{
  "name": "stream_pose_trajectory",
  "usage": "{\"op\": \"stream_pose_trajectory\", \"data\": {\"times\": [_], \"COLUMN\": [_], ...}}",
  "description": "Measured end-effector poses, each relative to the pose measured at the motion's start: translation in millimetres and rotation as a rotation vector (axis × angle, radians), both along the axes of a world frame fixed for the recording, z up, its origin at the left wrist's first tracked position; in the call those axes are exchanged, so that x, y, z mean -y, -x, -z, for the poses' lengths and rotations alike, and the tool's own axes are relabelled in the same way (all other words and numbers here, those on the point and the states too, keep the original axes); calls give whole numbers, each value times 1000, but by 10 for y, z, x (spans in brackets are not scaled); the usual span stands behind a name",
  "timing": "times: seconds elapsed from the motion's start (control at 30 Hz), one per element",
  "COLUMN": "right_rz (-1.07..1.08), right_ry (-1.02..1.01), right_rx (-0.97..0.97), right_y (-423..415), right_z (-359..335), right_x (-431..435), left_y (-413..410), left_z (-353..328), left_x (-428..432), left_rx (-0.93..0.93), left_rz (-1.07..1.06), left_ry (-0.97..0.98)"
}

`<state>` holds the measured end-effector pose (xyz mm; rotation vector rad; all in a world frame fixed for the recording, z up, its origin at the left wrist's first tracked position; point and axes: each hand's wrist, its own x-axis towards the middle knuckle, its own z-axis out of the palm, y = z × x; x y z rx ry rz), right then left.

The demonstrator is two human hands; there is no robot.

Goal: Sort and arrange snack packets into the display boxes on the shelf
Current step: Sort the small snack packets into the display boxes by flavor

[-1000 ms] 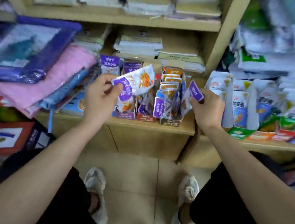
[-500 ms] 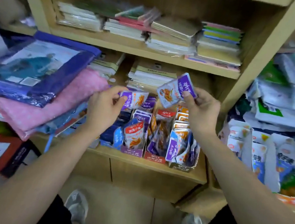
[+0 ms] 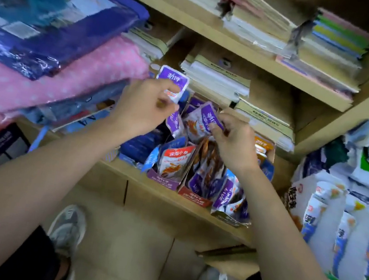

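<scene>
While the left hand [image 3: 144,108] curls its fingers round a purple-topped snack packet [image 3: 172,80] raised above the shelf [image 3: 192,214], the right hand [image 3: 233,144] pinches a second purple-and-white packet [image 3: 201,122] just over the packet-filled display boxes [image 3: 165,181]

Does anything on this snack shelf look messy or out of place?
Yes. Packets in the rightmost display box lean askew and spill over its front; a blue packet sticks out beside the purple box.

Above the display boxes [image 3: 165,180], the left hand [image 3: 143,105] pinched one purple packet [image 3: 172,80] and the right hand [image 3: 233,142] gripped another [image 3: 201,121].
</scene>
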<state>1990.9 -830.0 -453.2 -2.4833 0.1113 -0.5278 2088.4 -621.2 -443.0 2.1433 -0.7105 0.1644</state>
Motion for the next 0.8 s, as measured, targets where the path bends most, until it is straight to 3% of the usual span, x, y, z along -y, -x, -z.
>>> {"op": "stream_pose_trajectory", "data": {"times": [0.13, 0.23, 0.43, 0.6, 0.7, 0.8], "right_rz": [-61, -95, -177, -140, -182, -218], "right_ry": [155, 156, -4, 54, 138, 252], "right_rx": [-70, -125, -265, -105, 10, 8], "right_y": [-28, -8, 180, 416, 495, 472], "right_z": [9, -17, -13, 19, 41, 158], "right_x": [-49, -72, -48, -129, -229, -294], "left_y": [172, 373, 606, 626, 613, 610], "left_z": [-43, -66, 185, 261, 295, 297], "left_x": [-263, -386, -396, -276, -291, -324], "left_rx": [80, 98, 87, 240, 213, 176], "left_rz": [19, 23, 60, 89, 104, 137], "left_ry": [-9, 40, -252, -224, -170, -133]}}
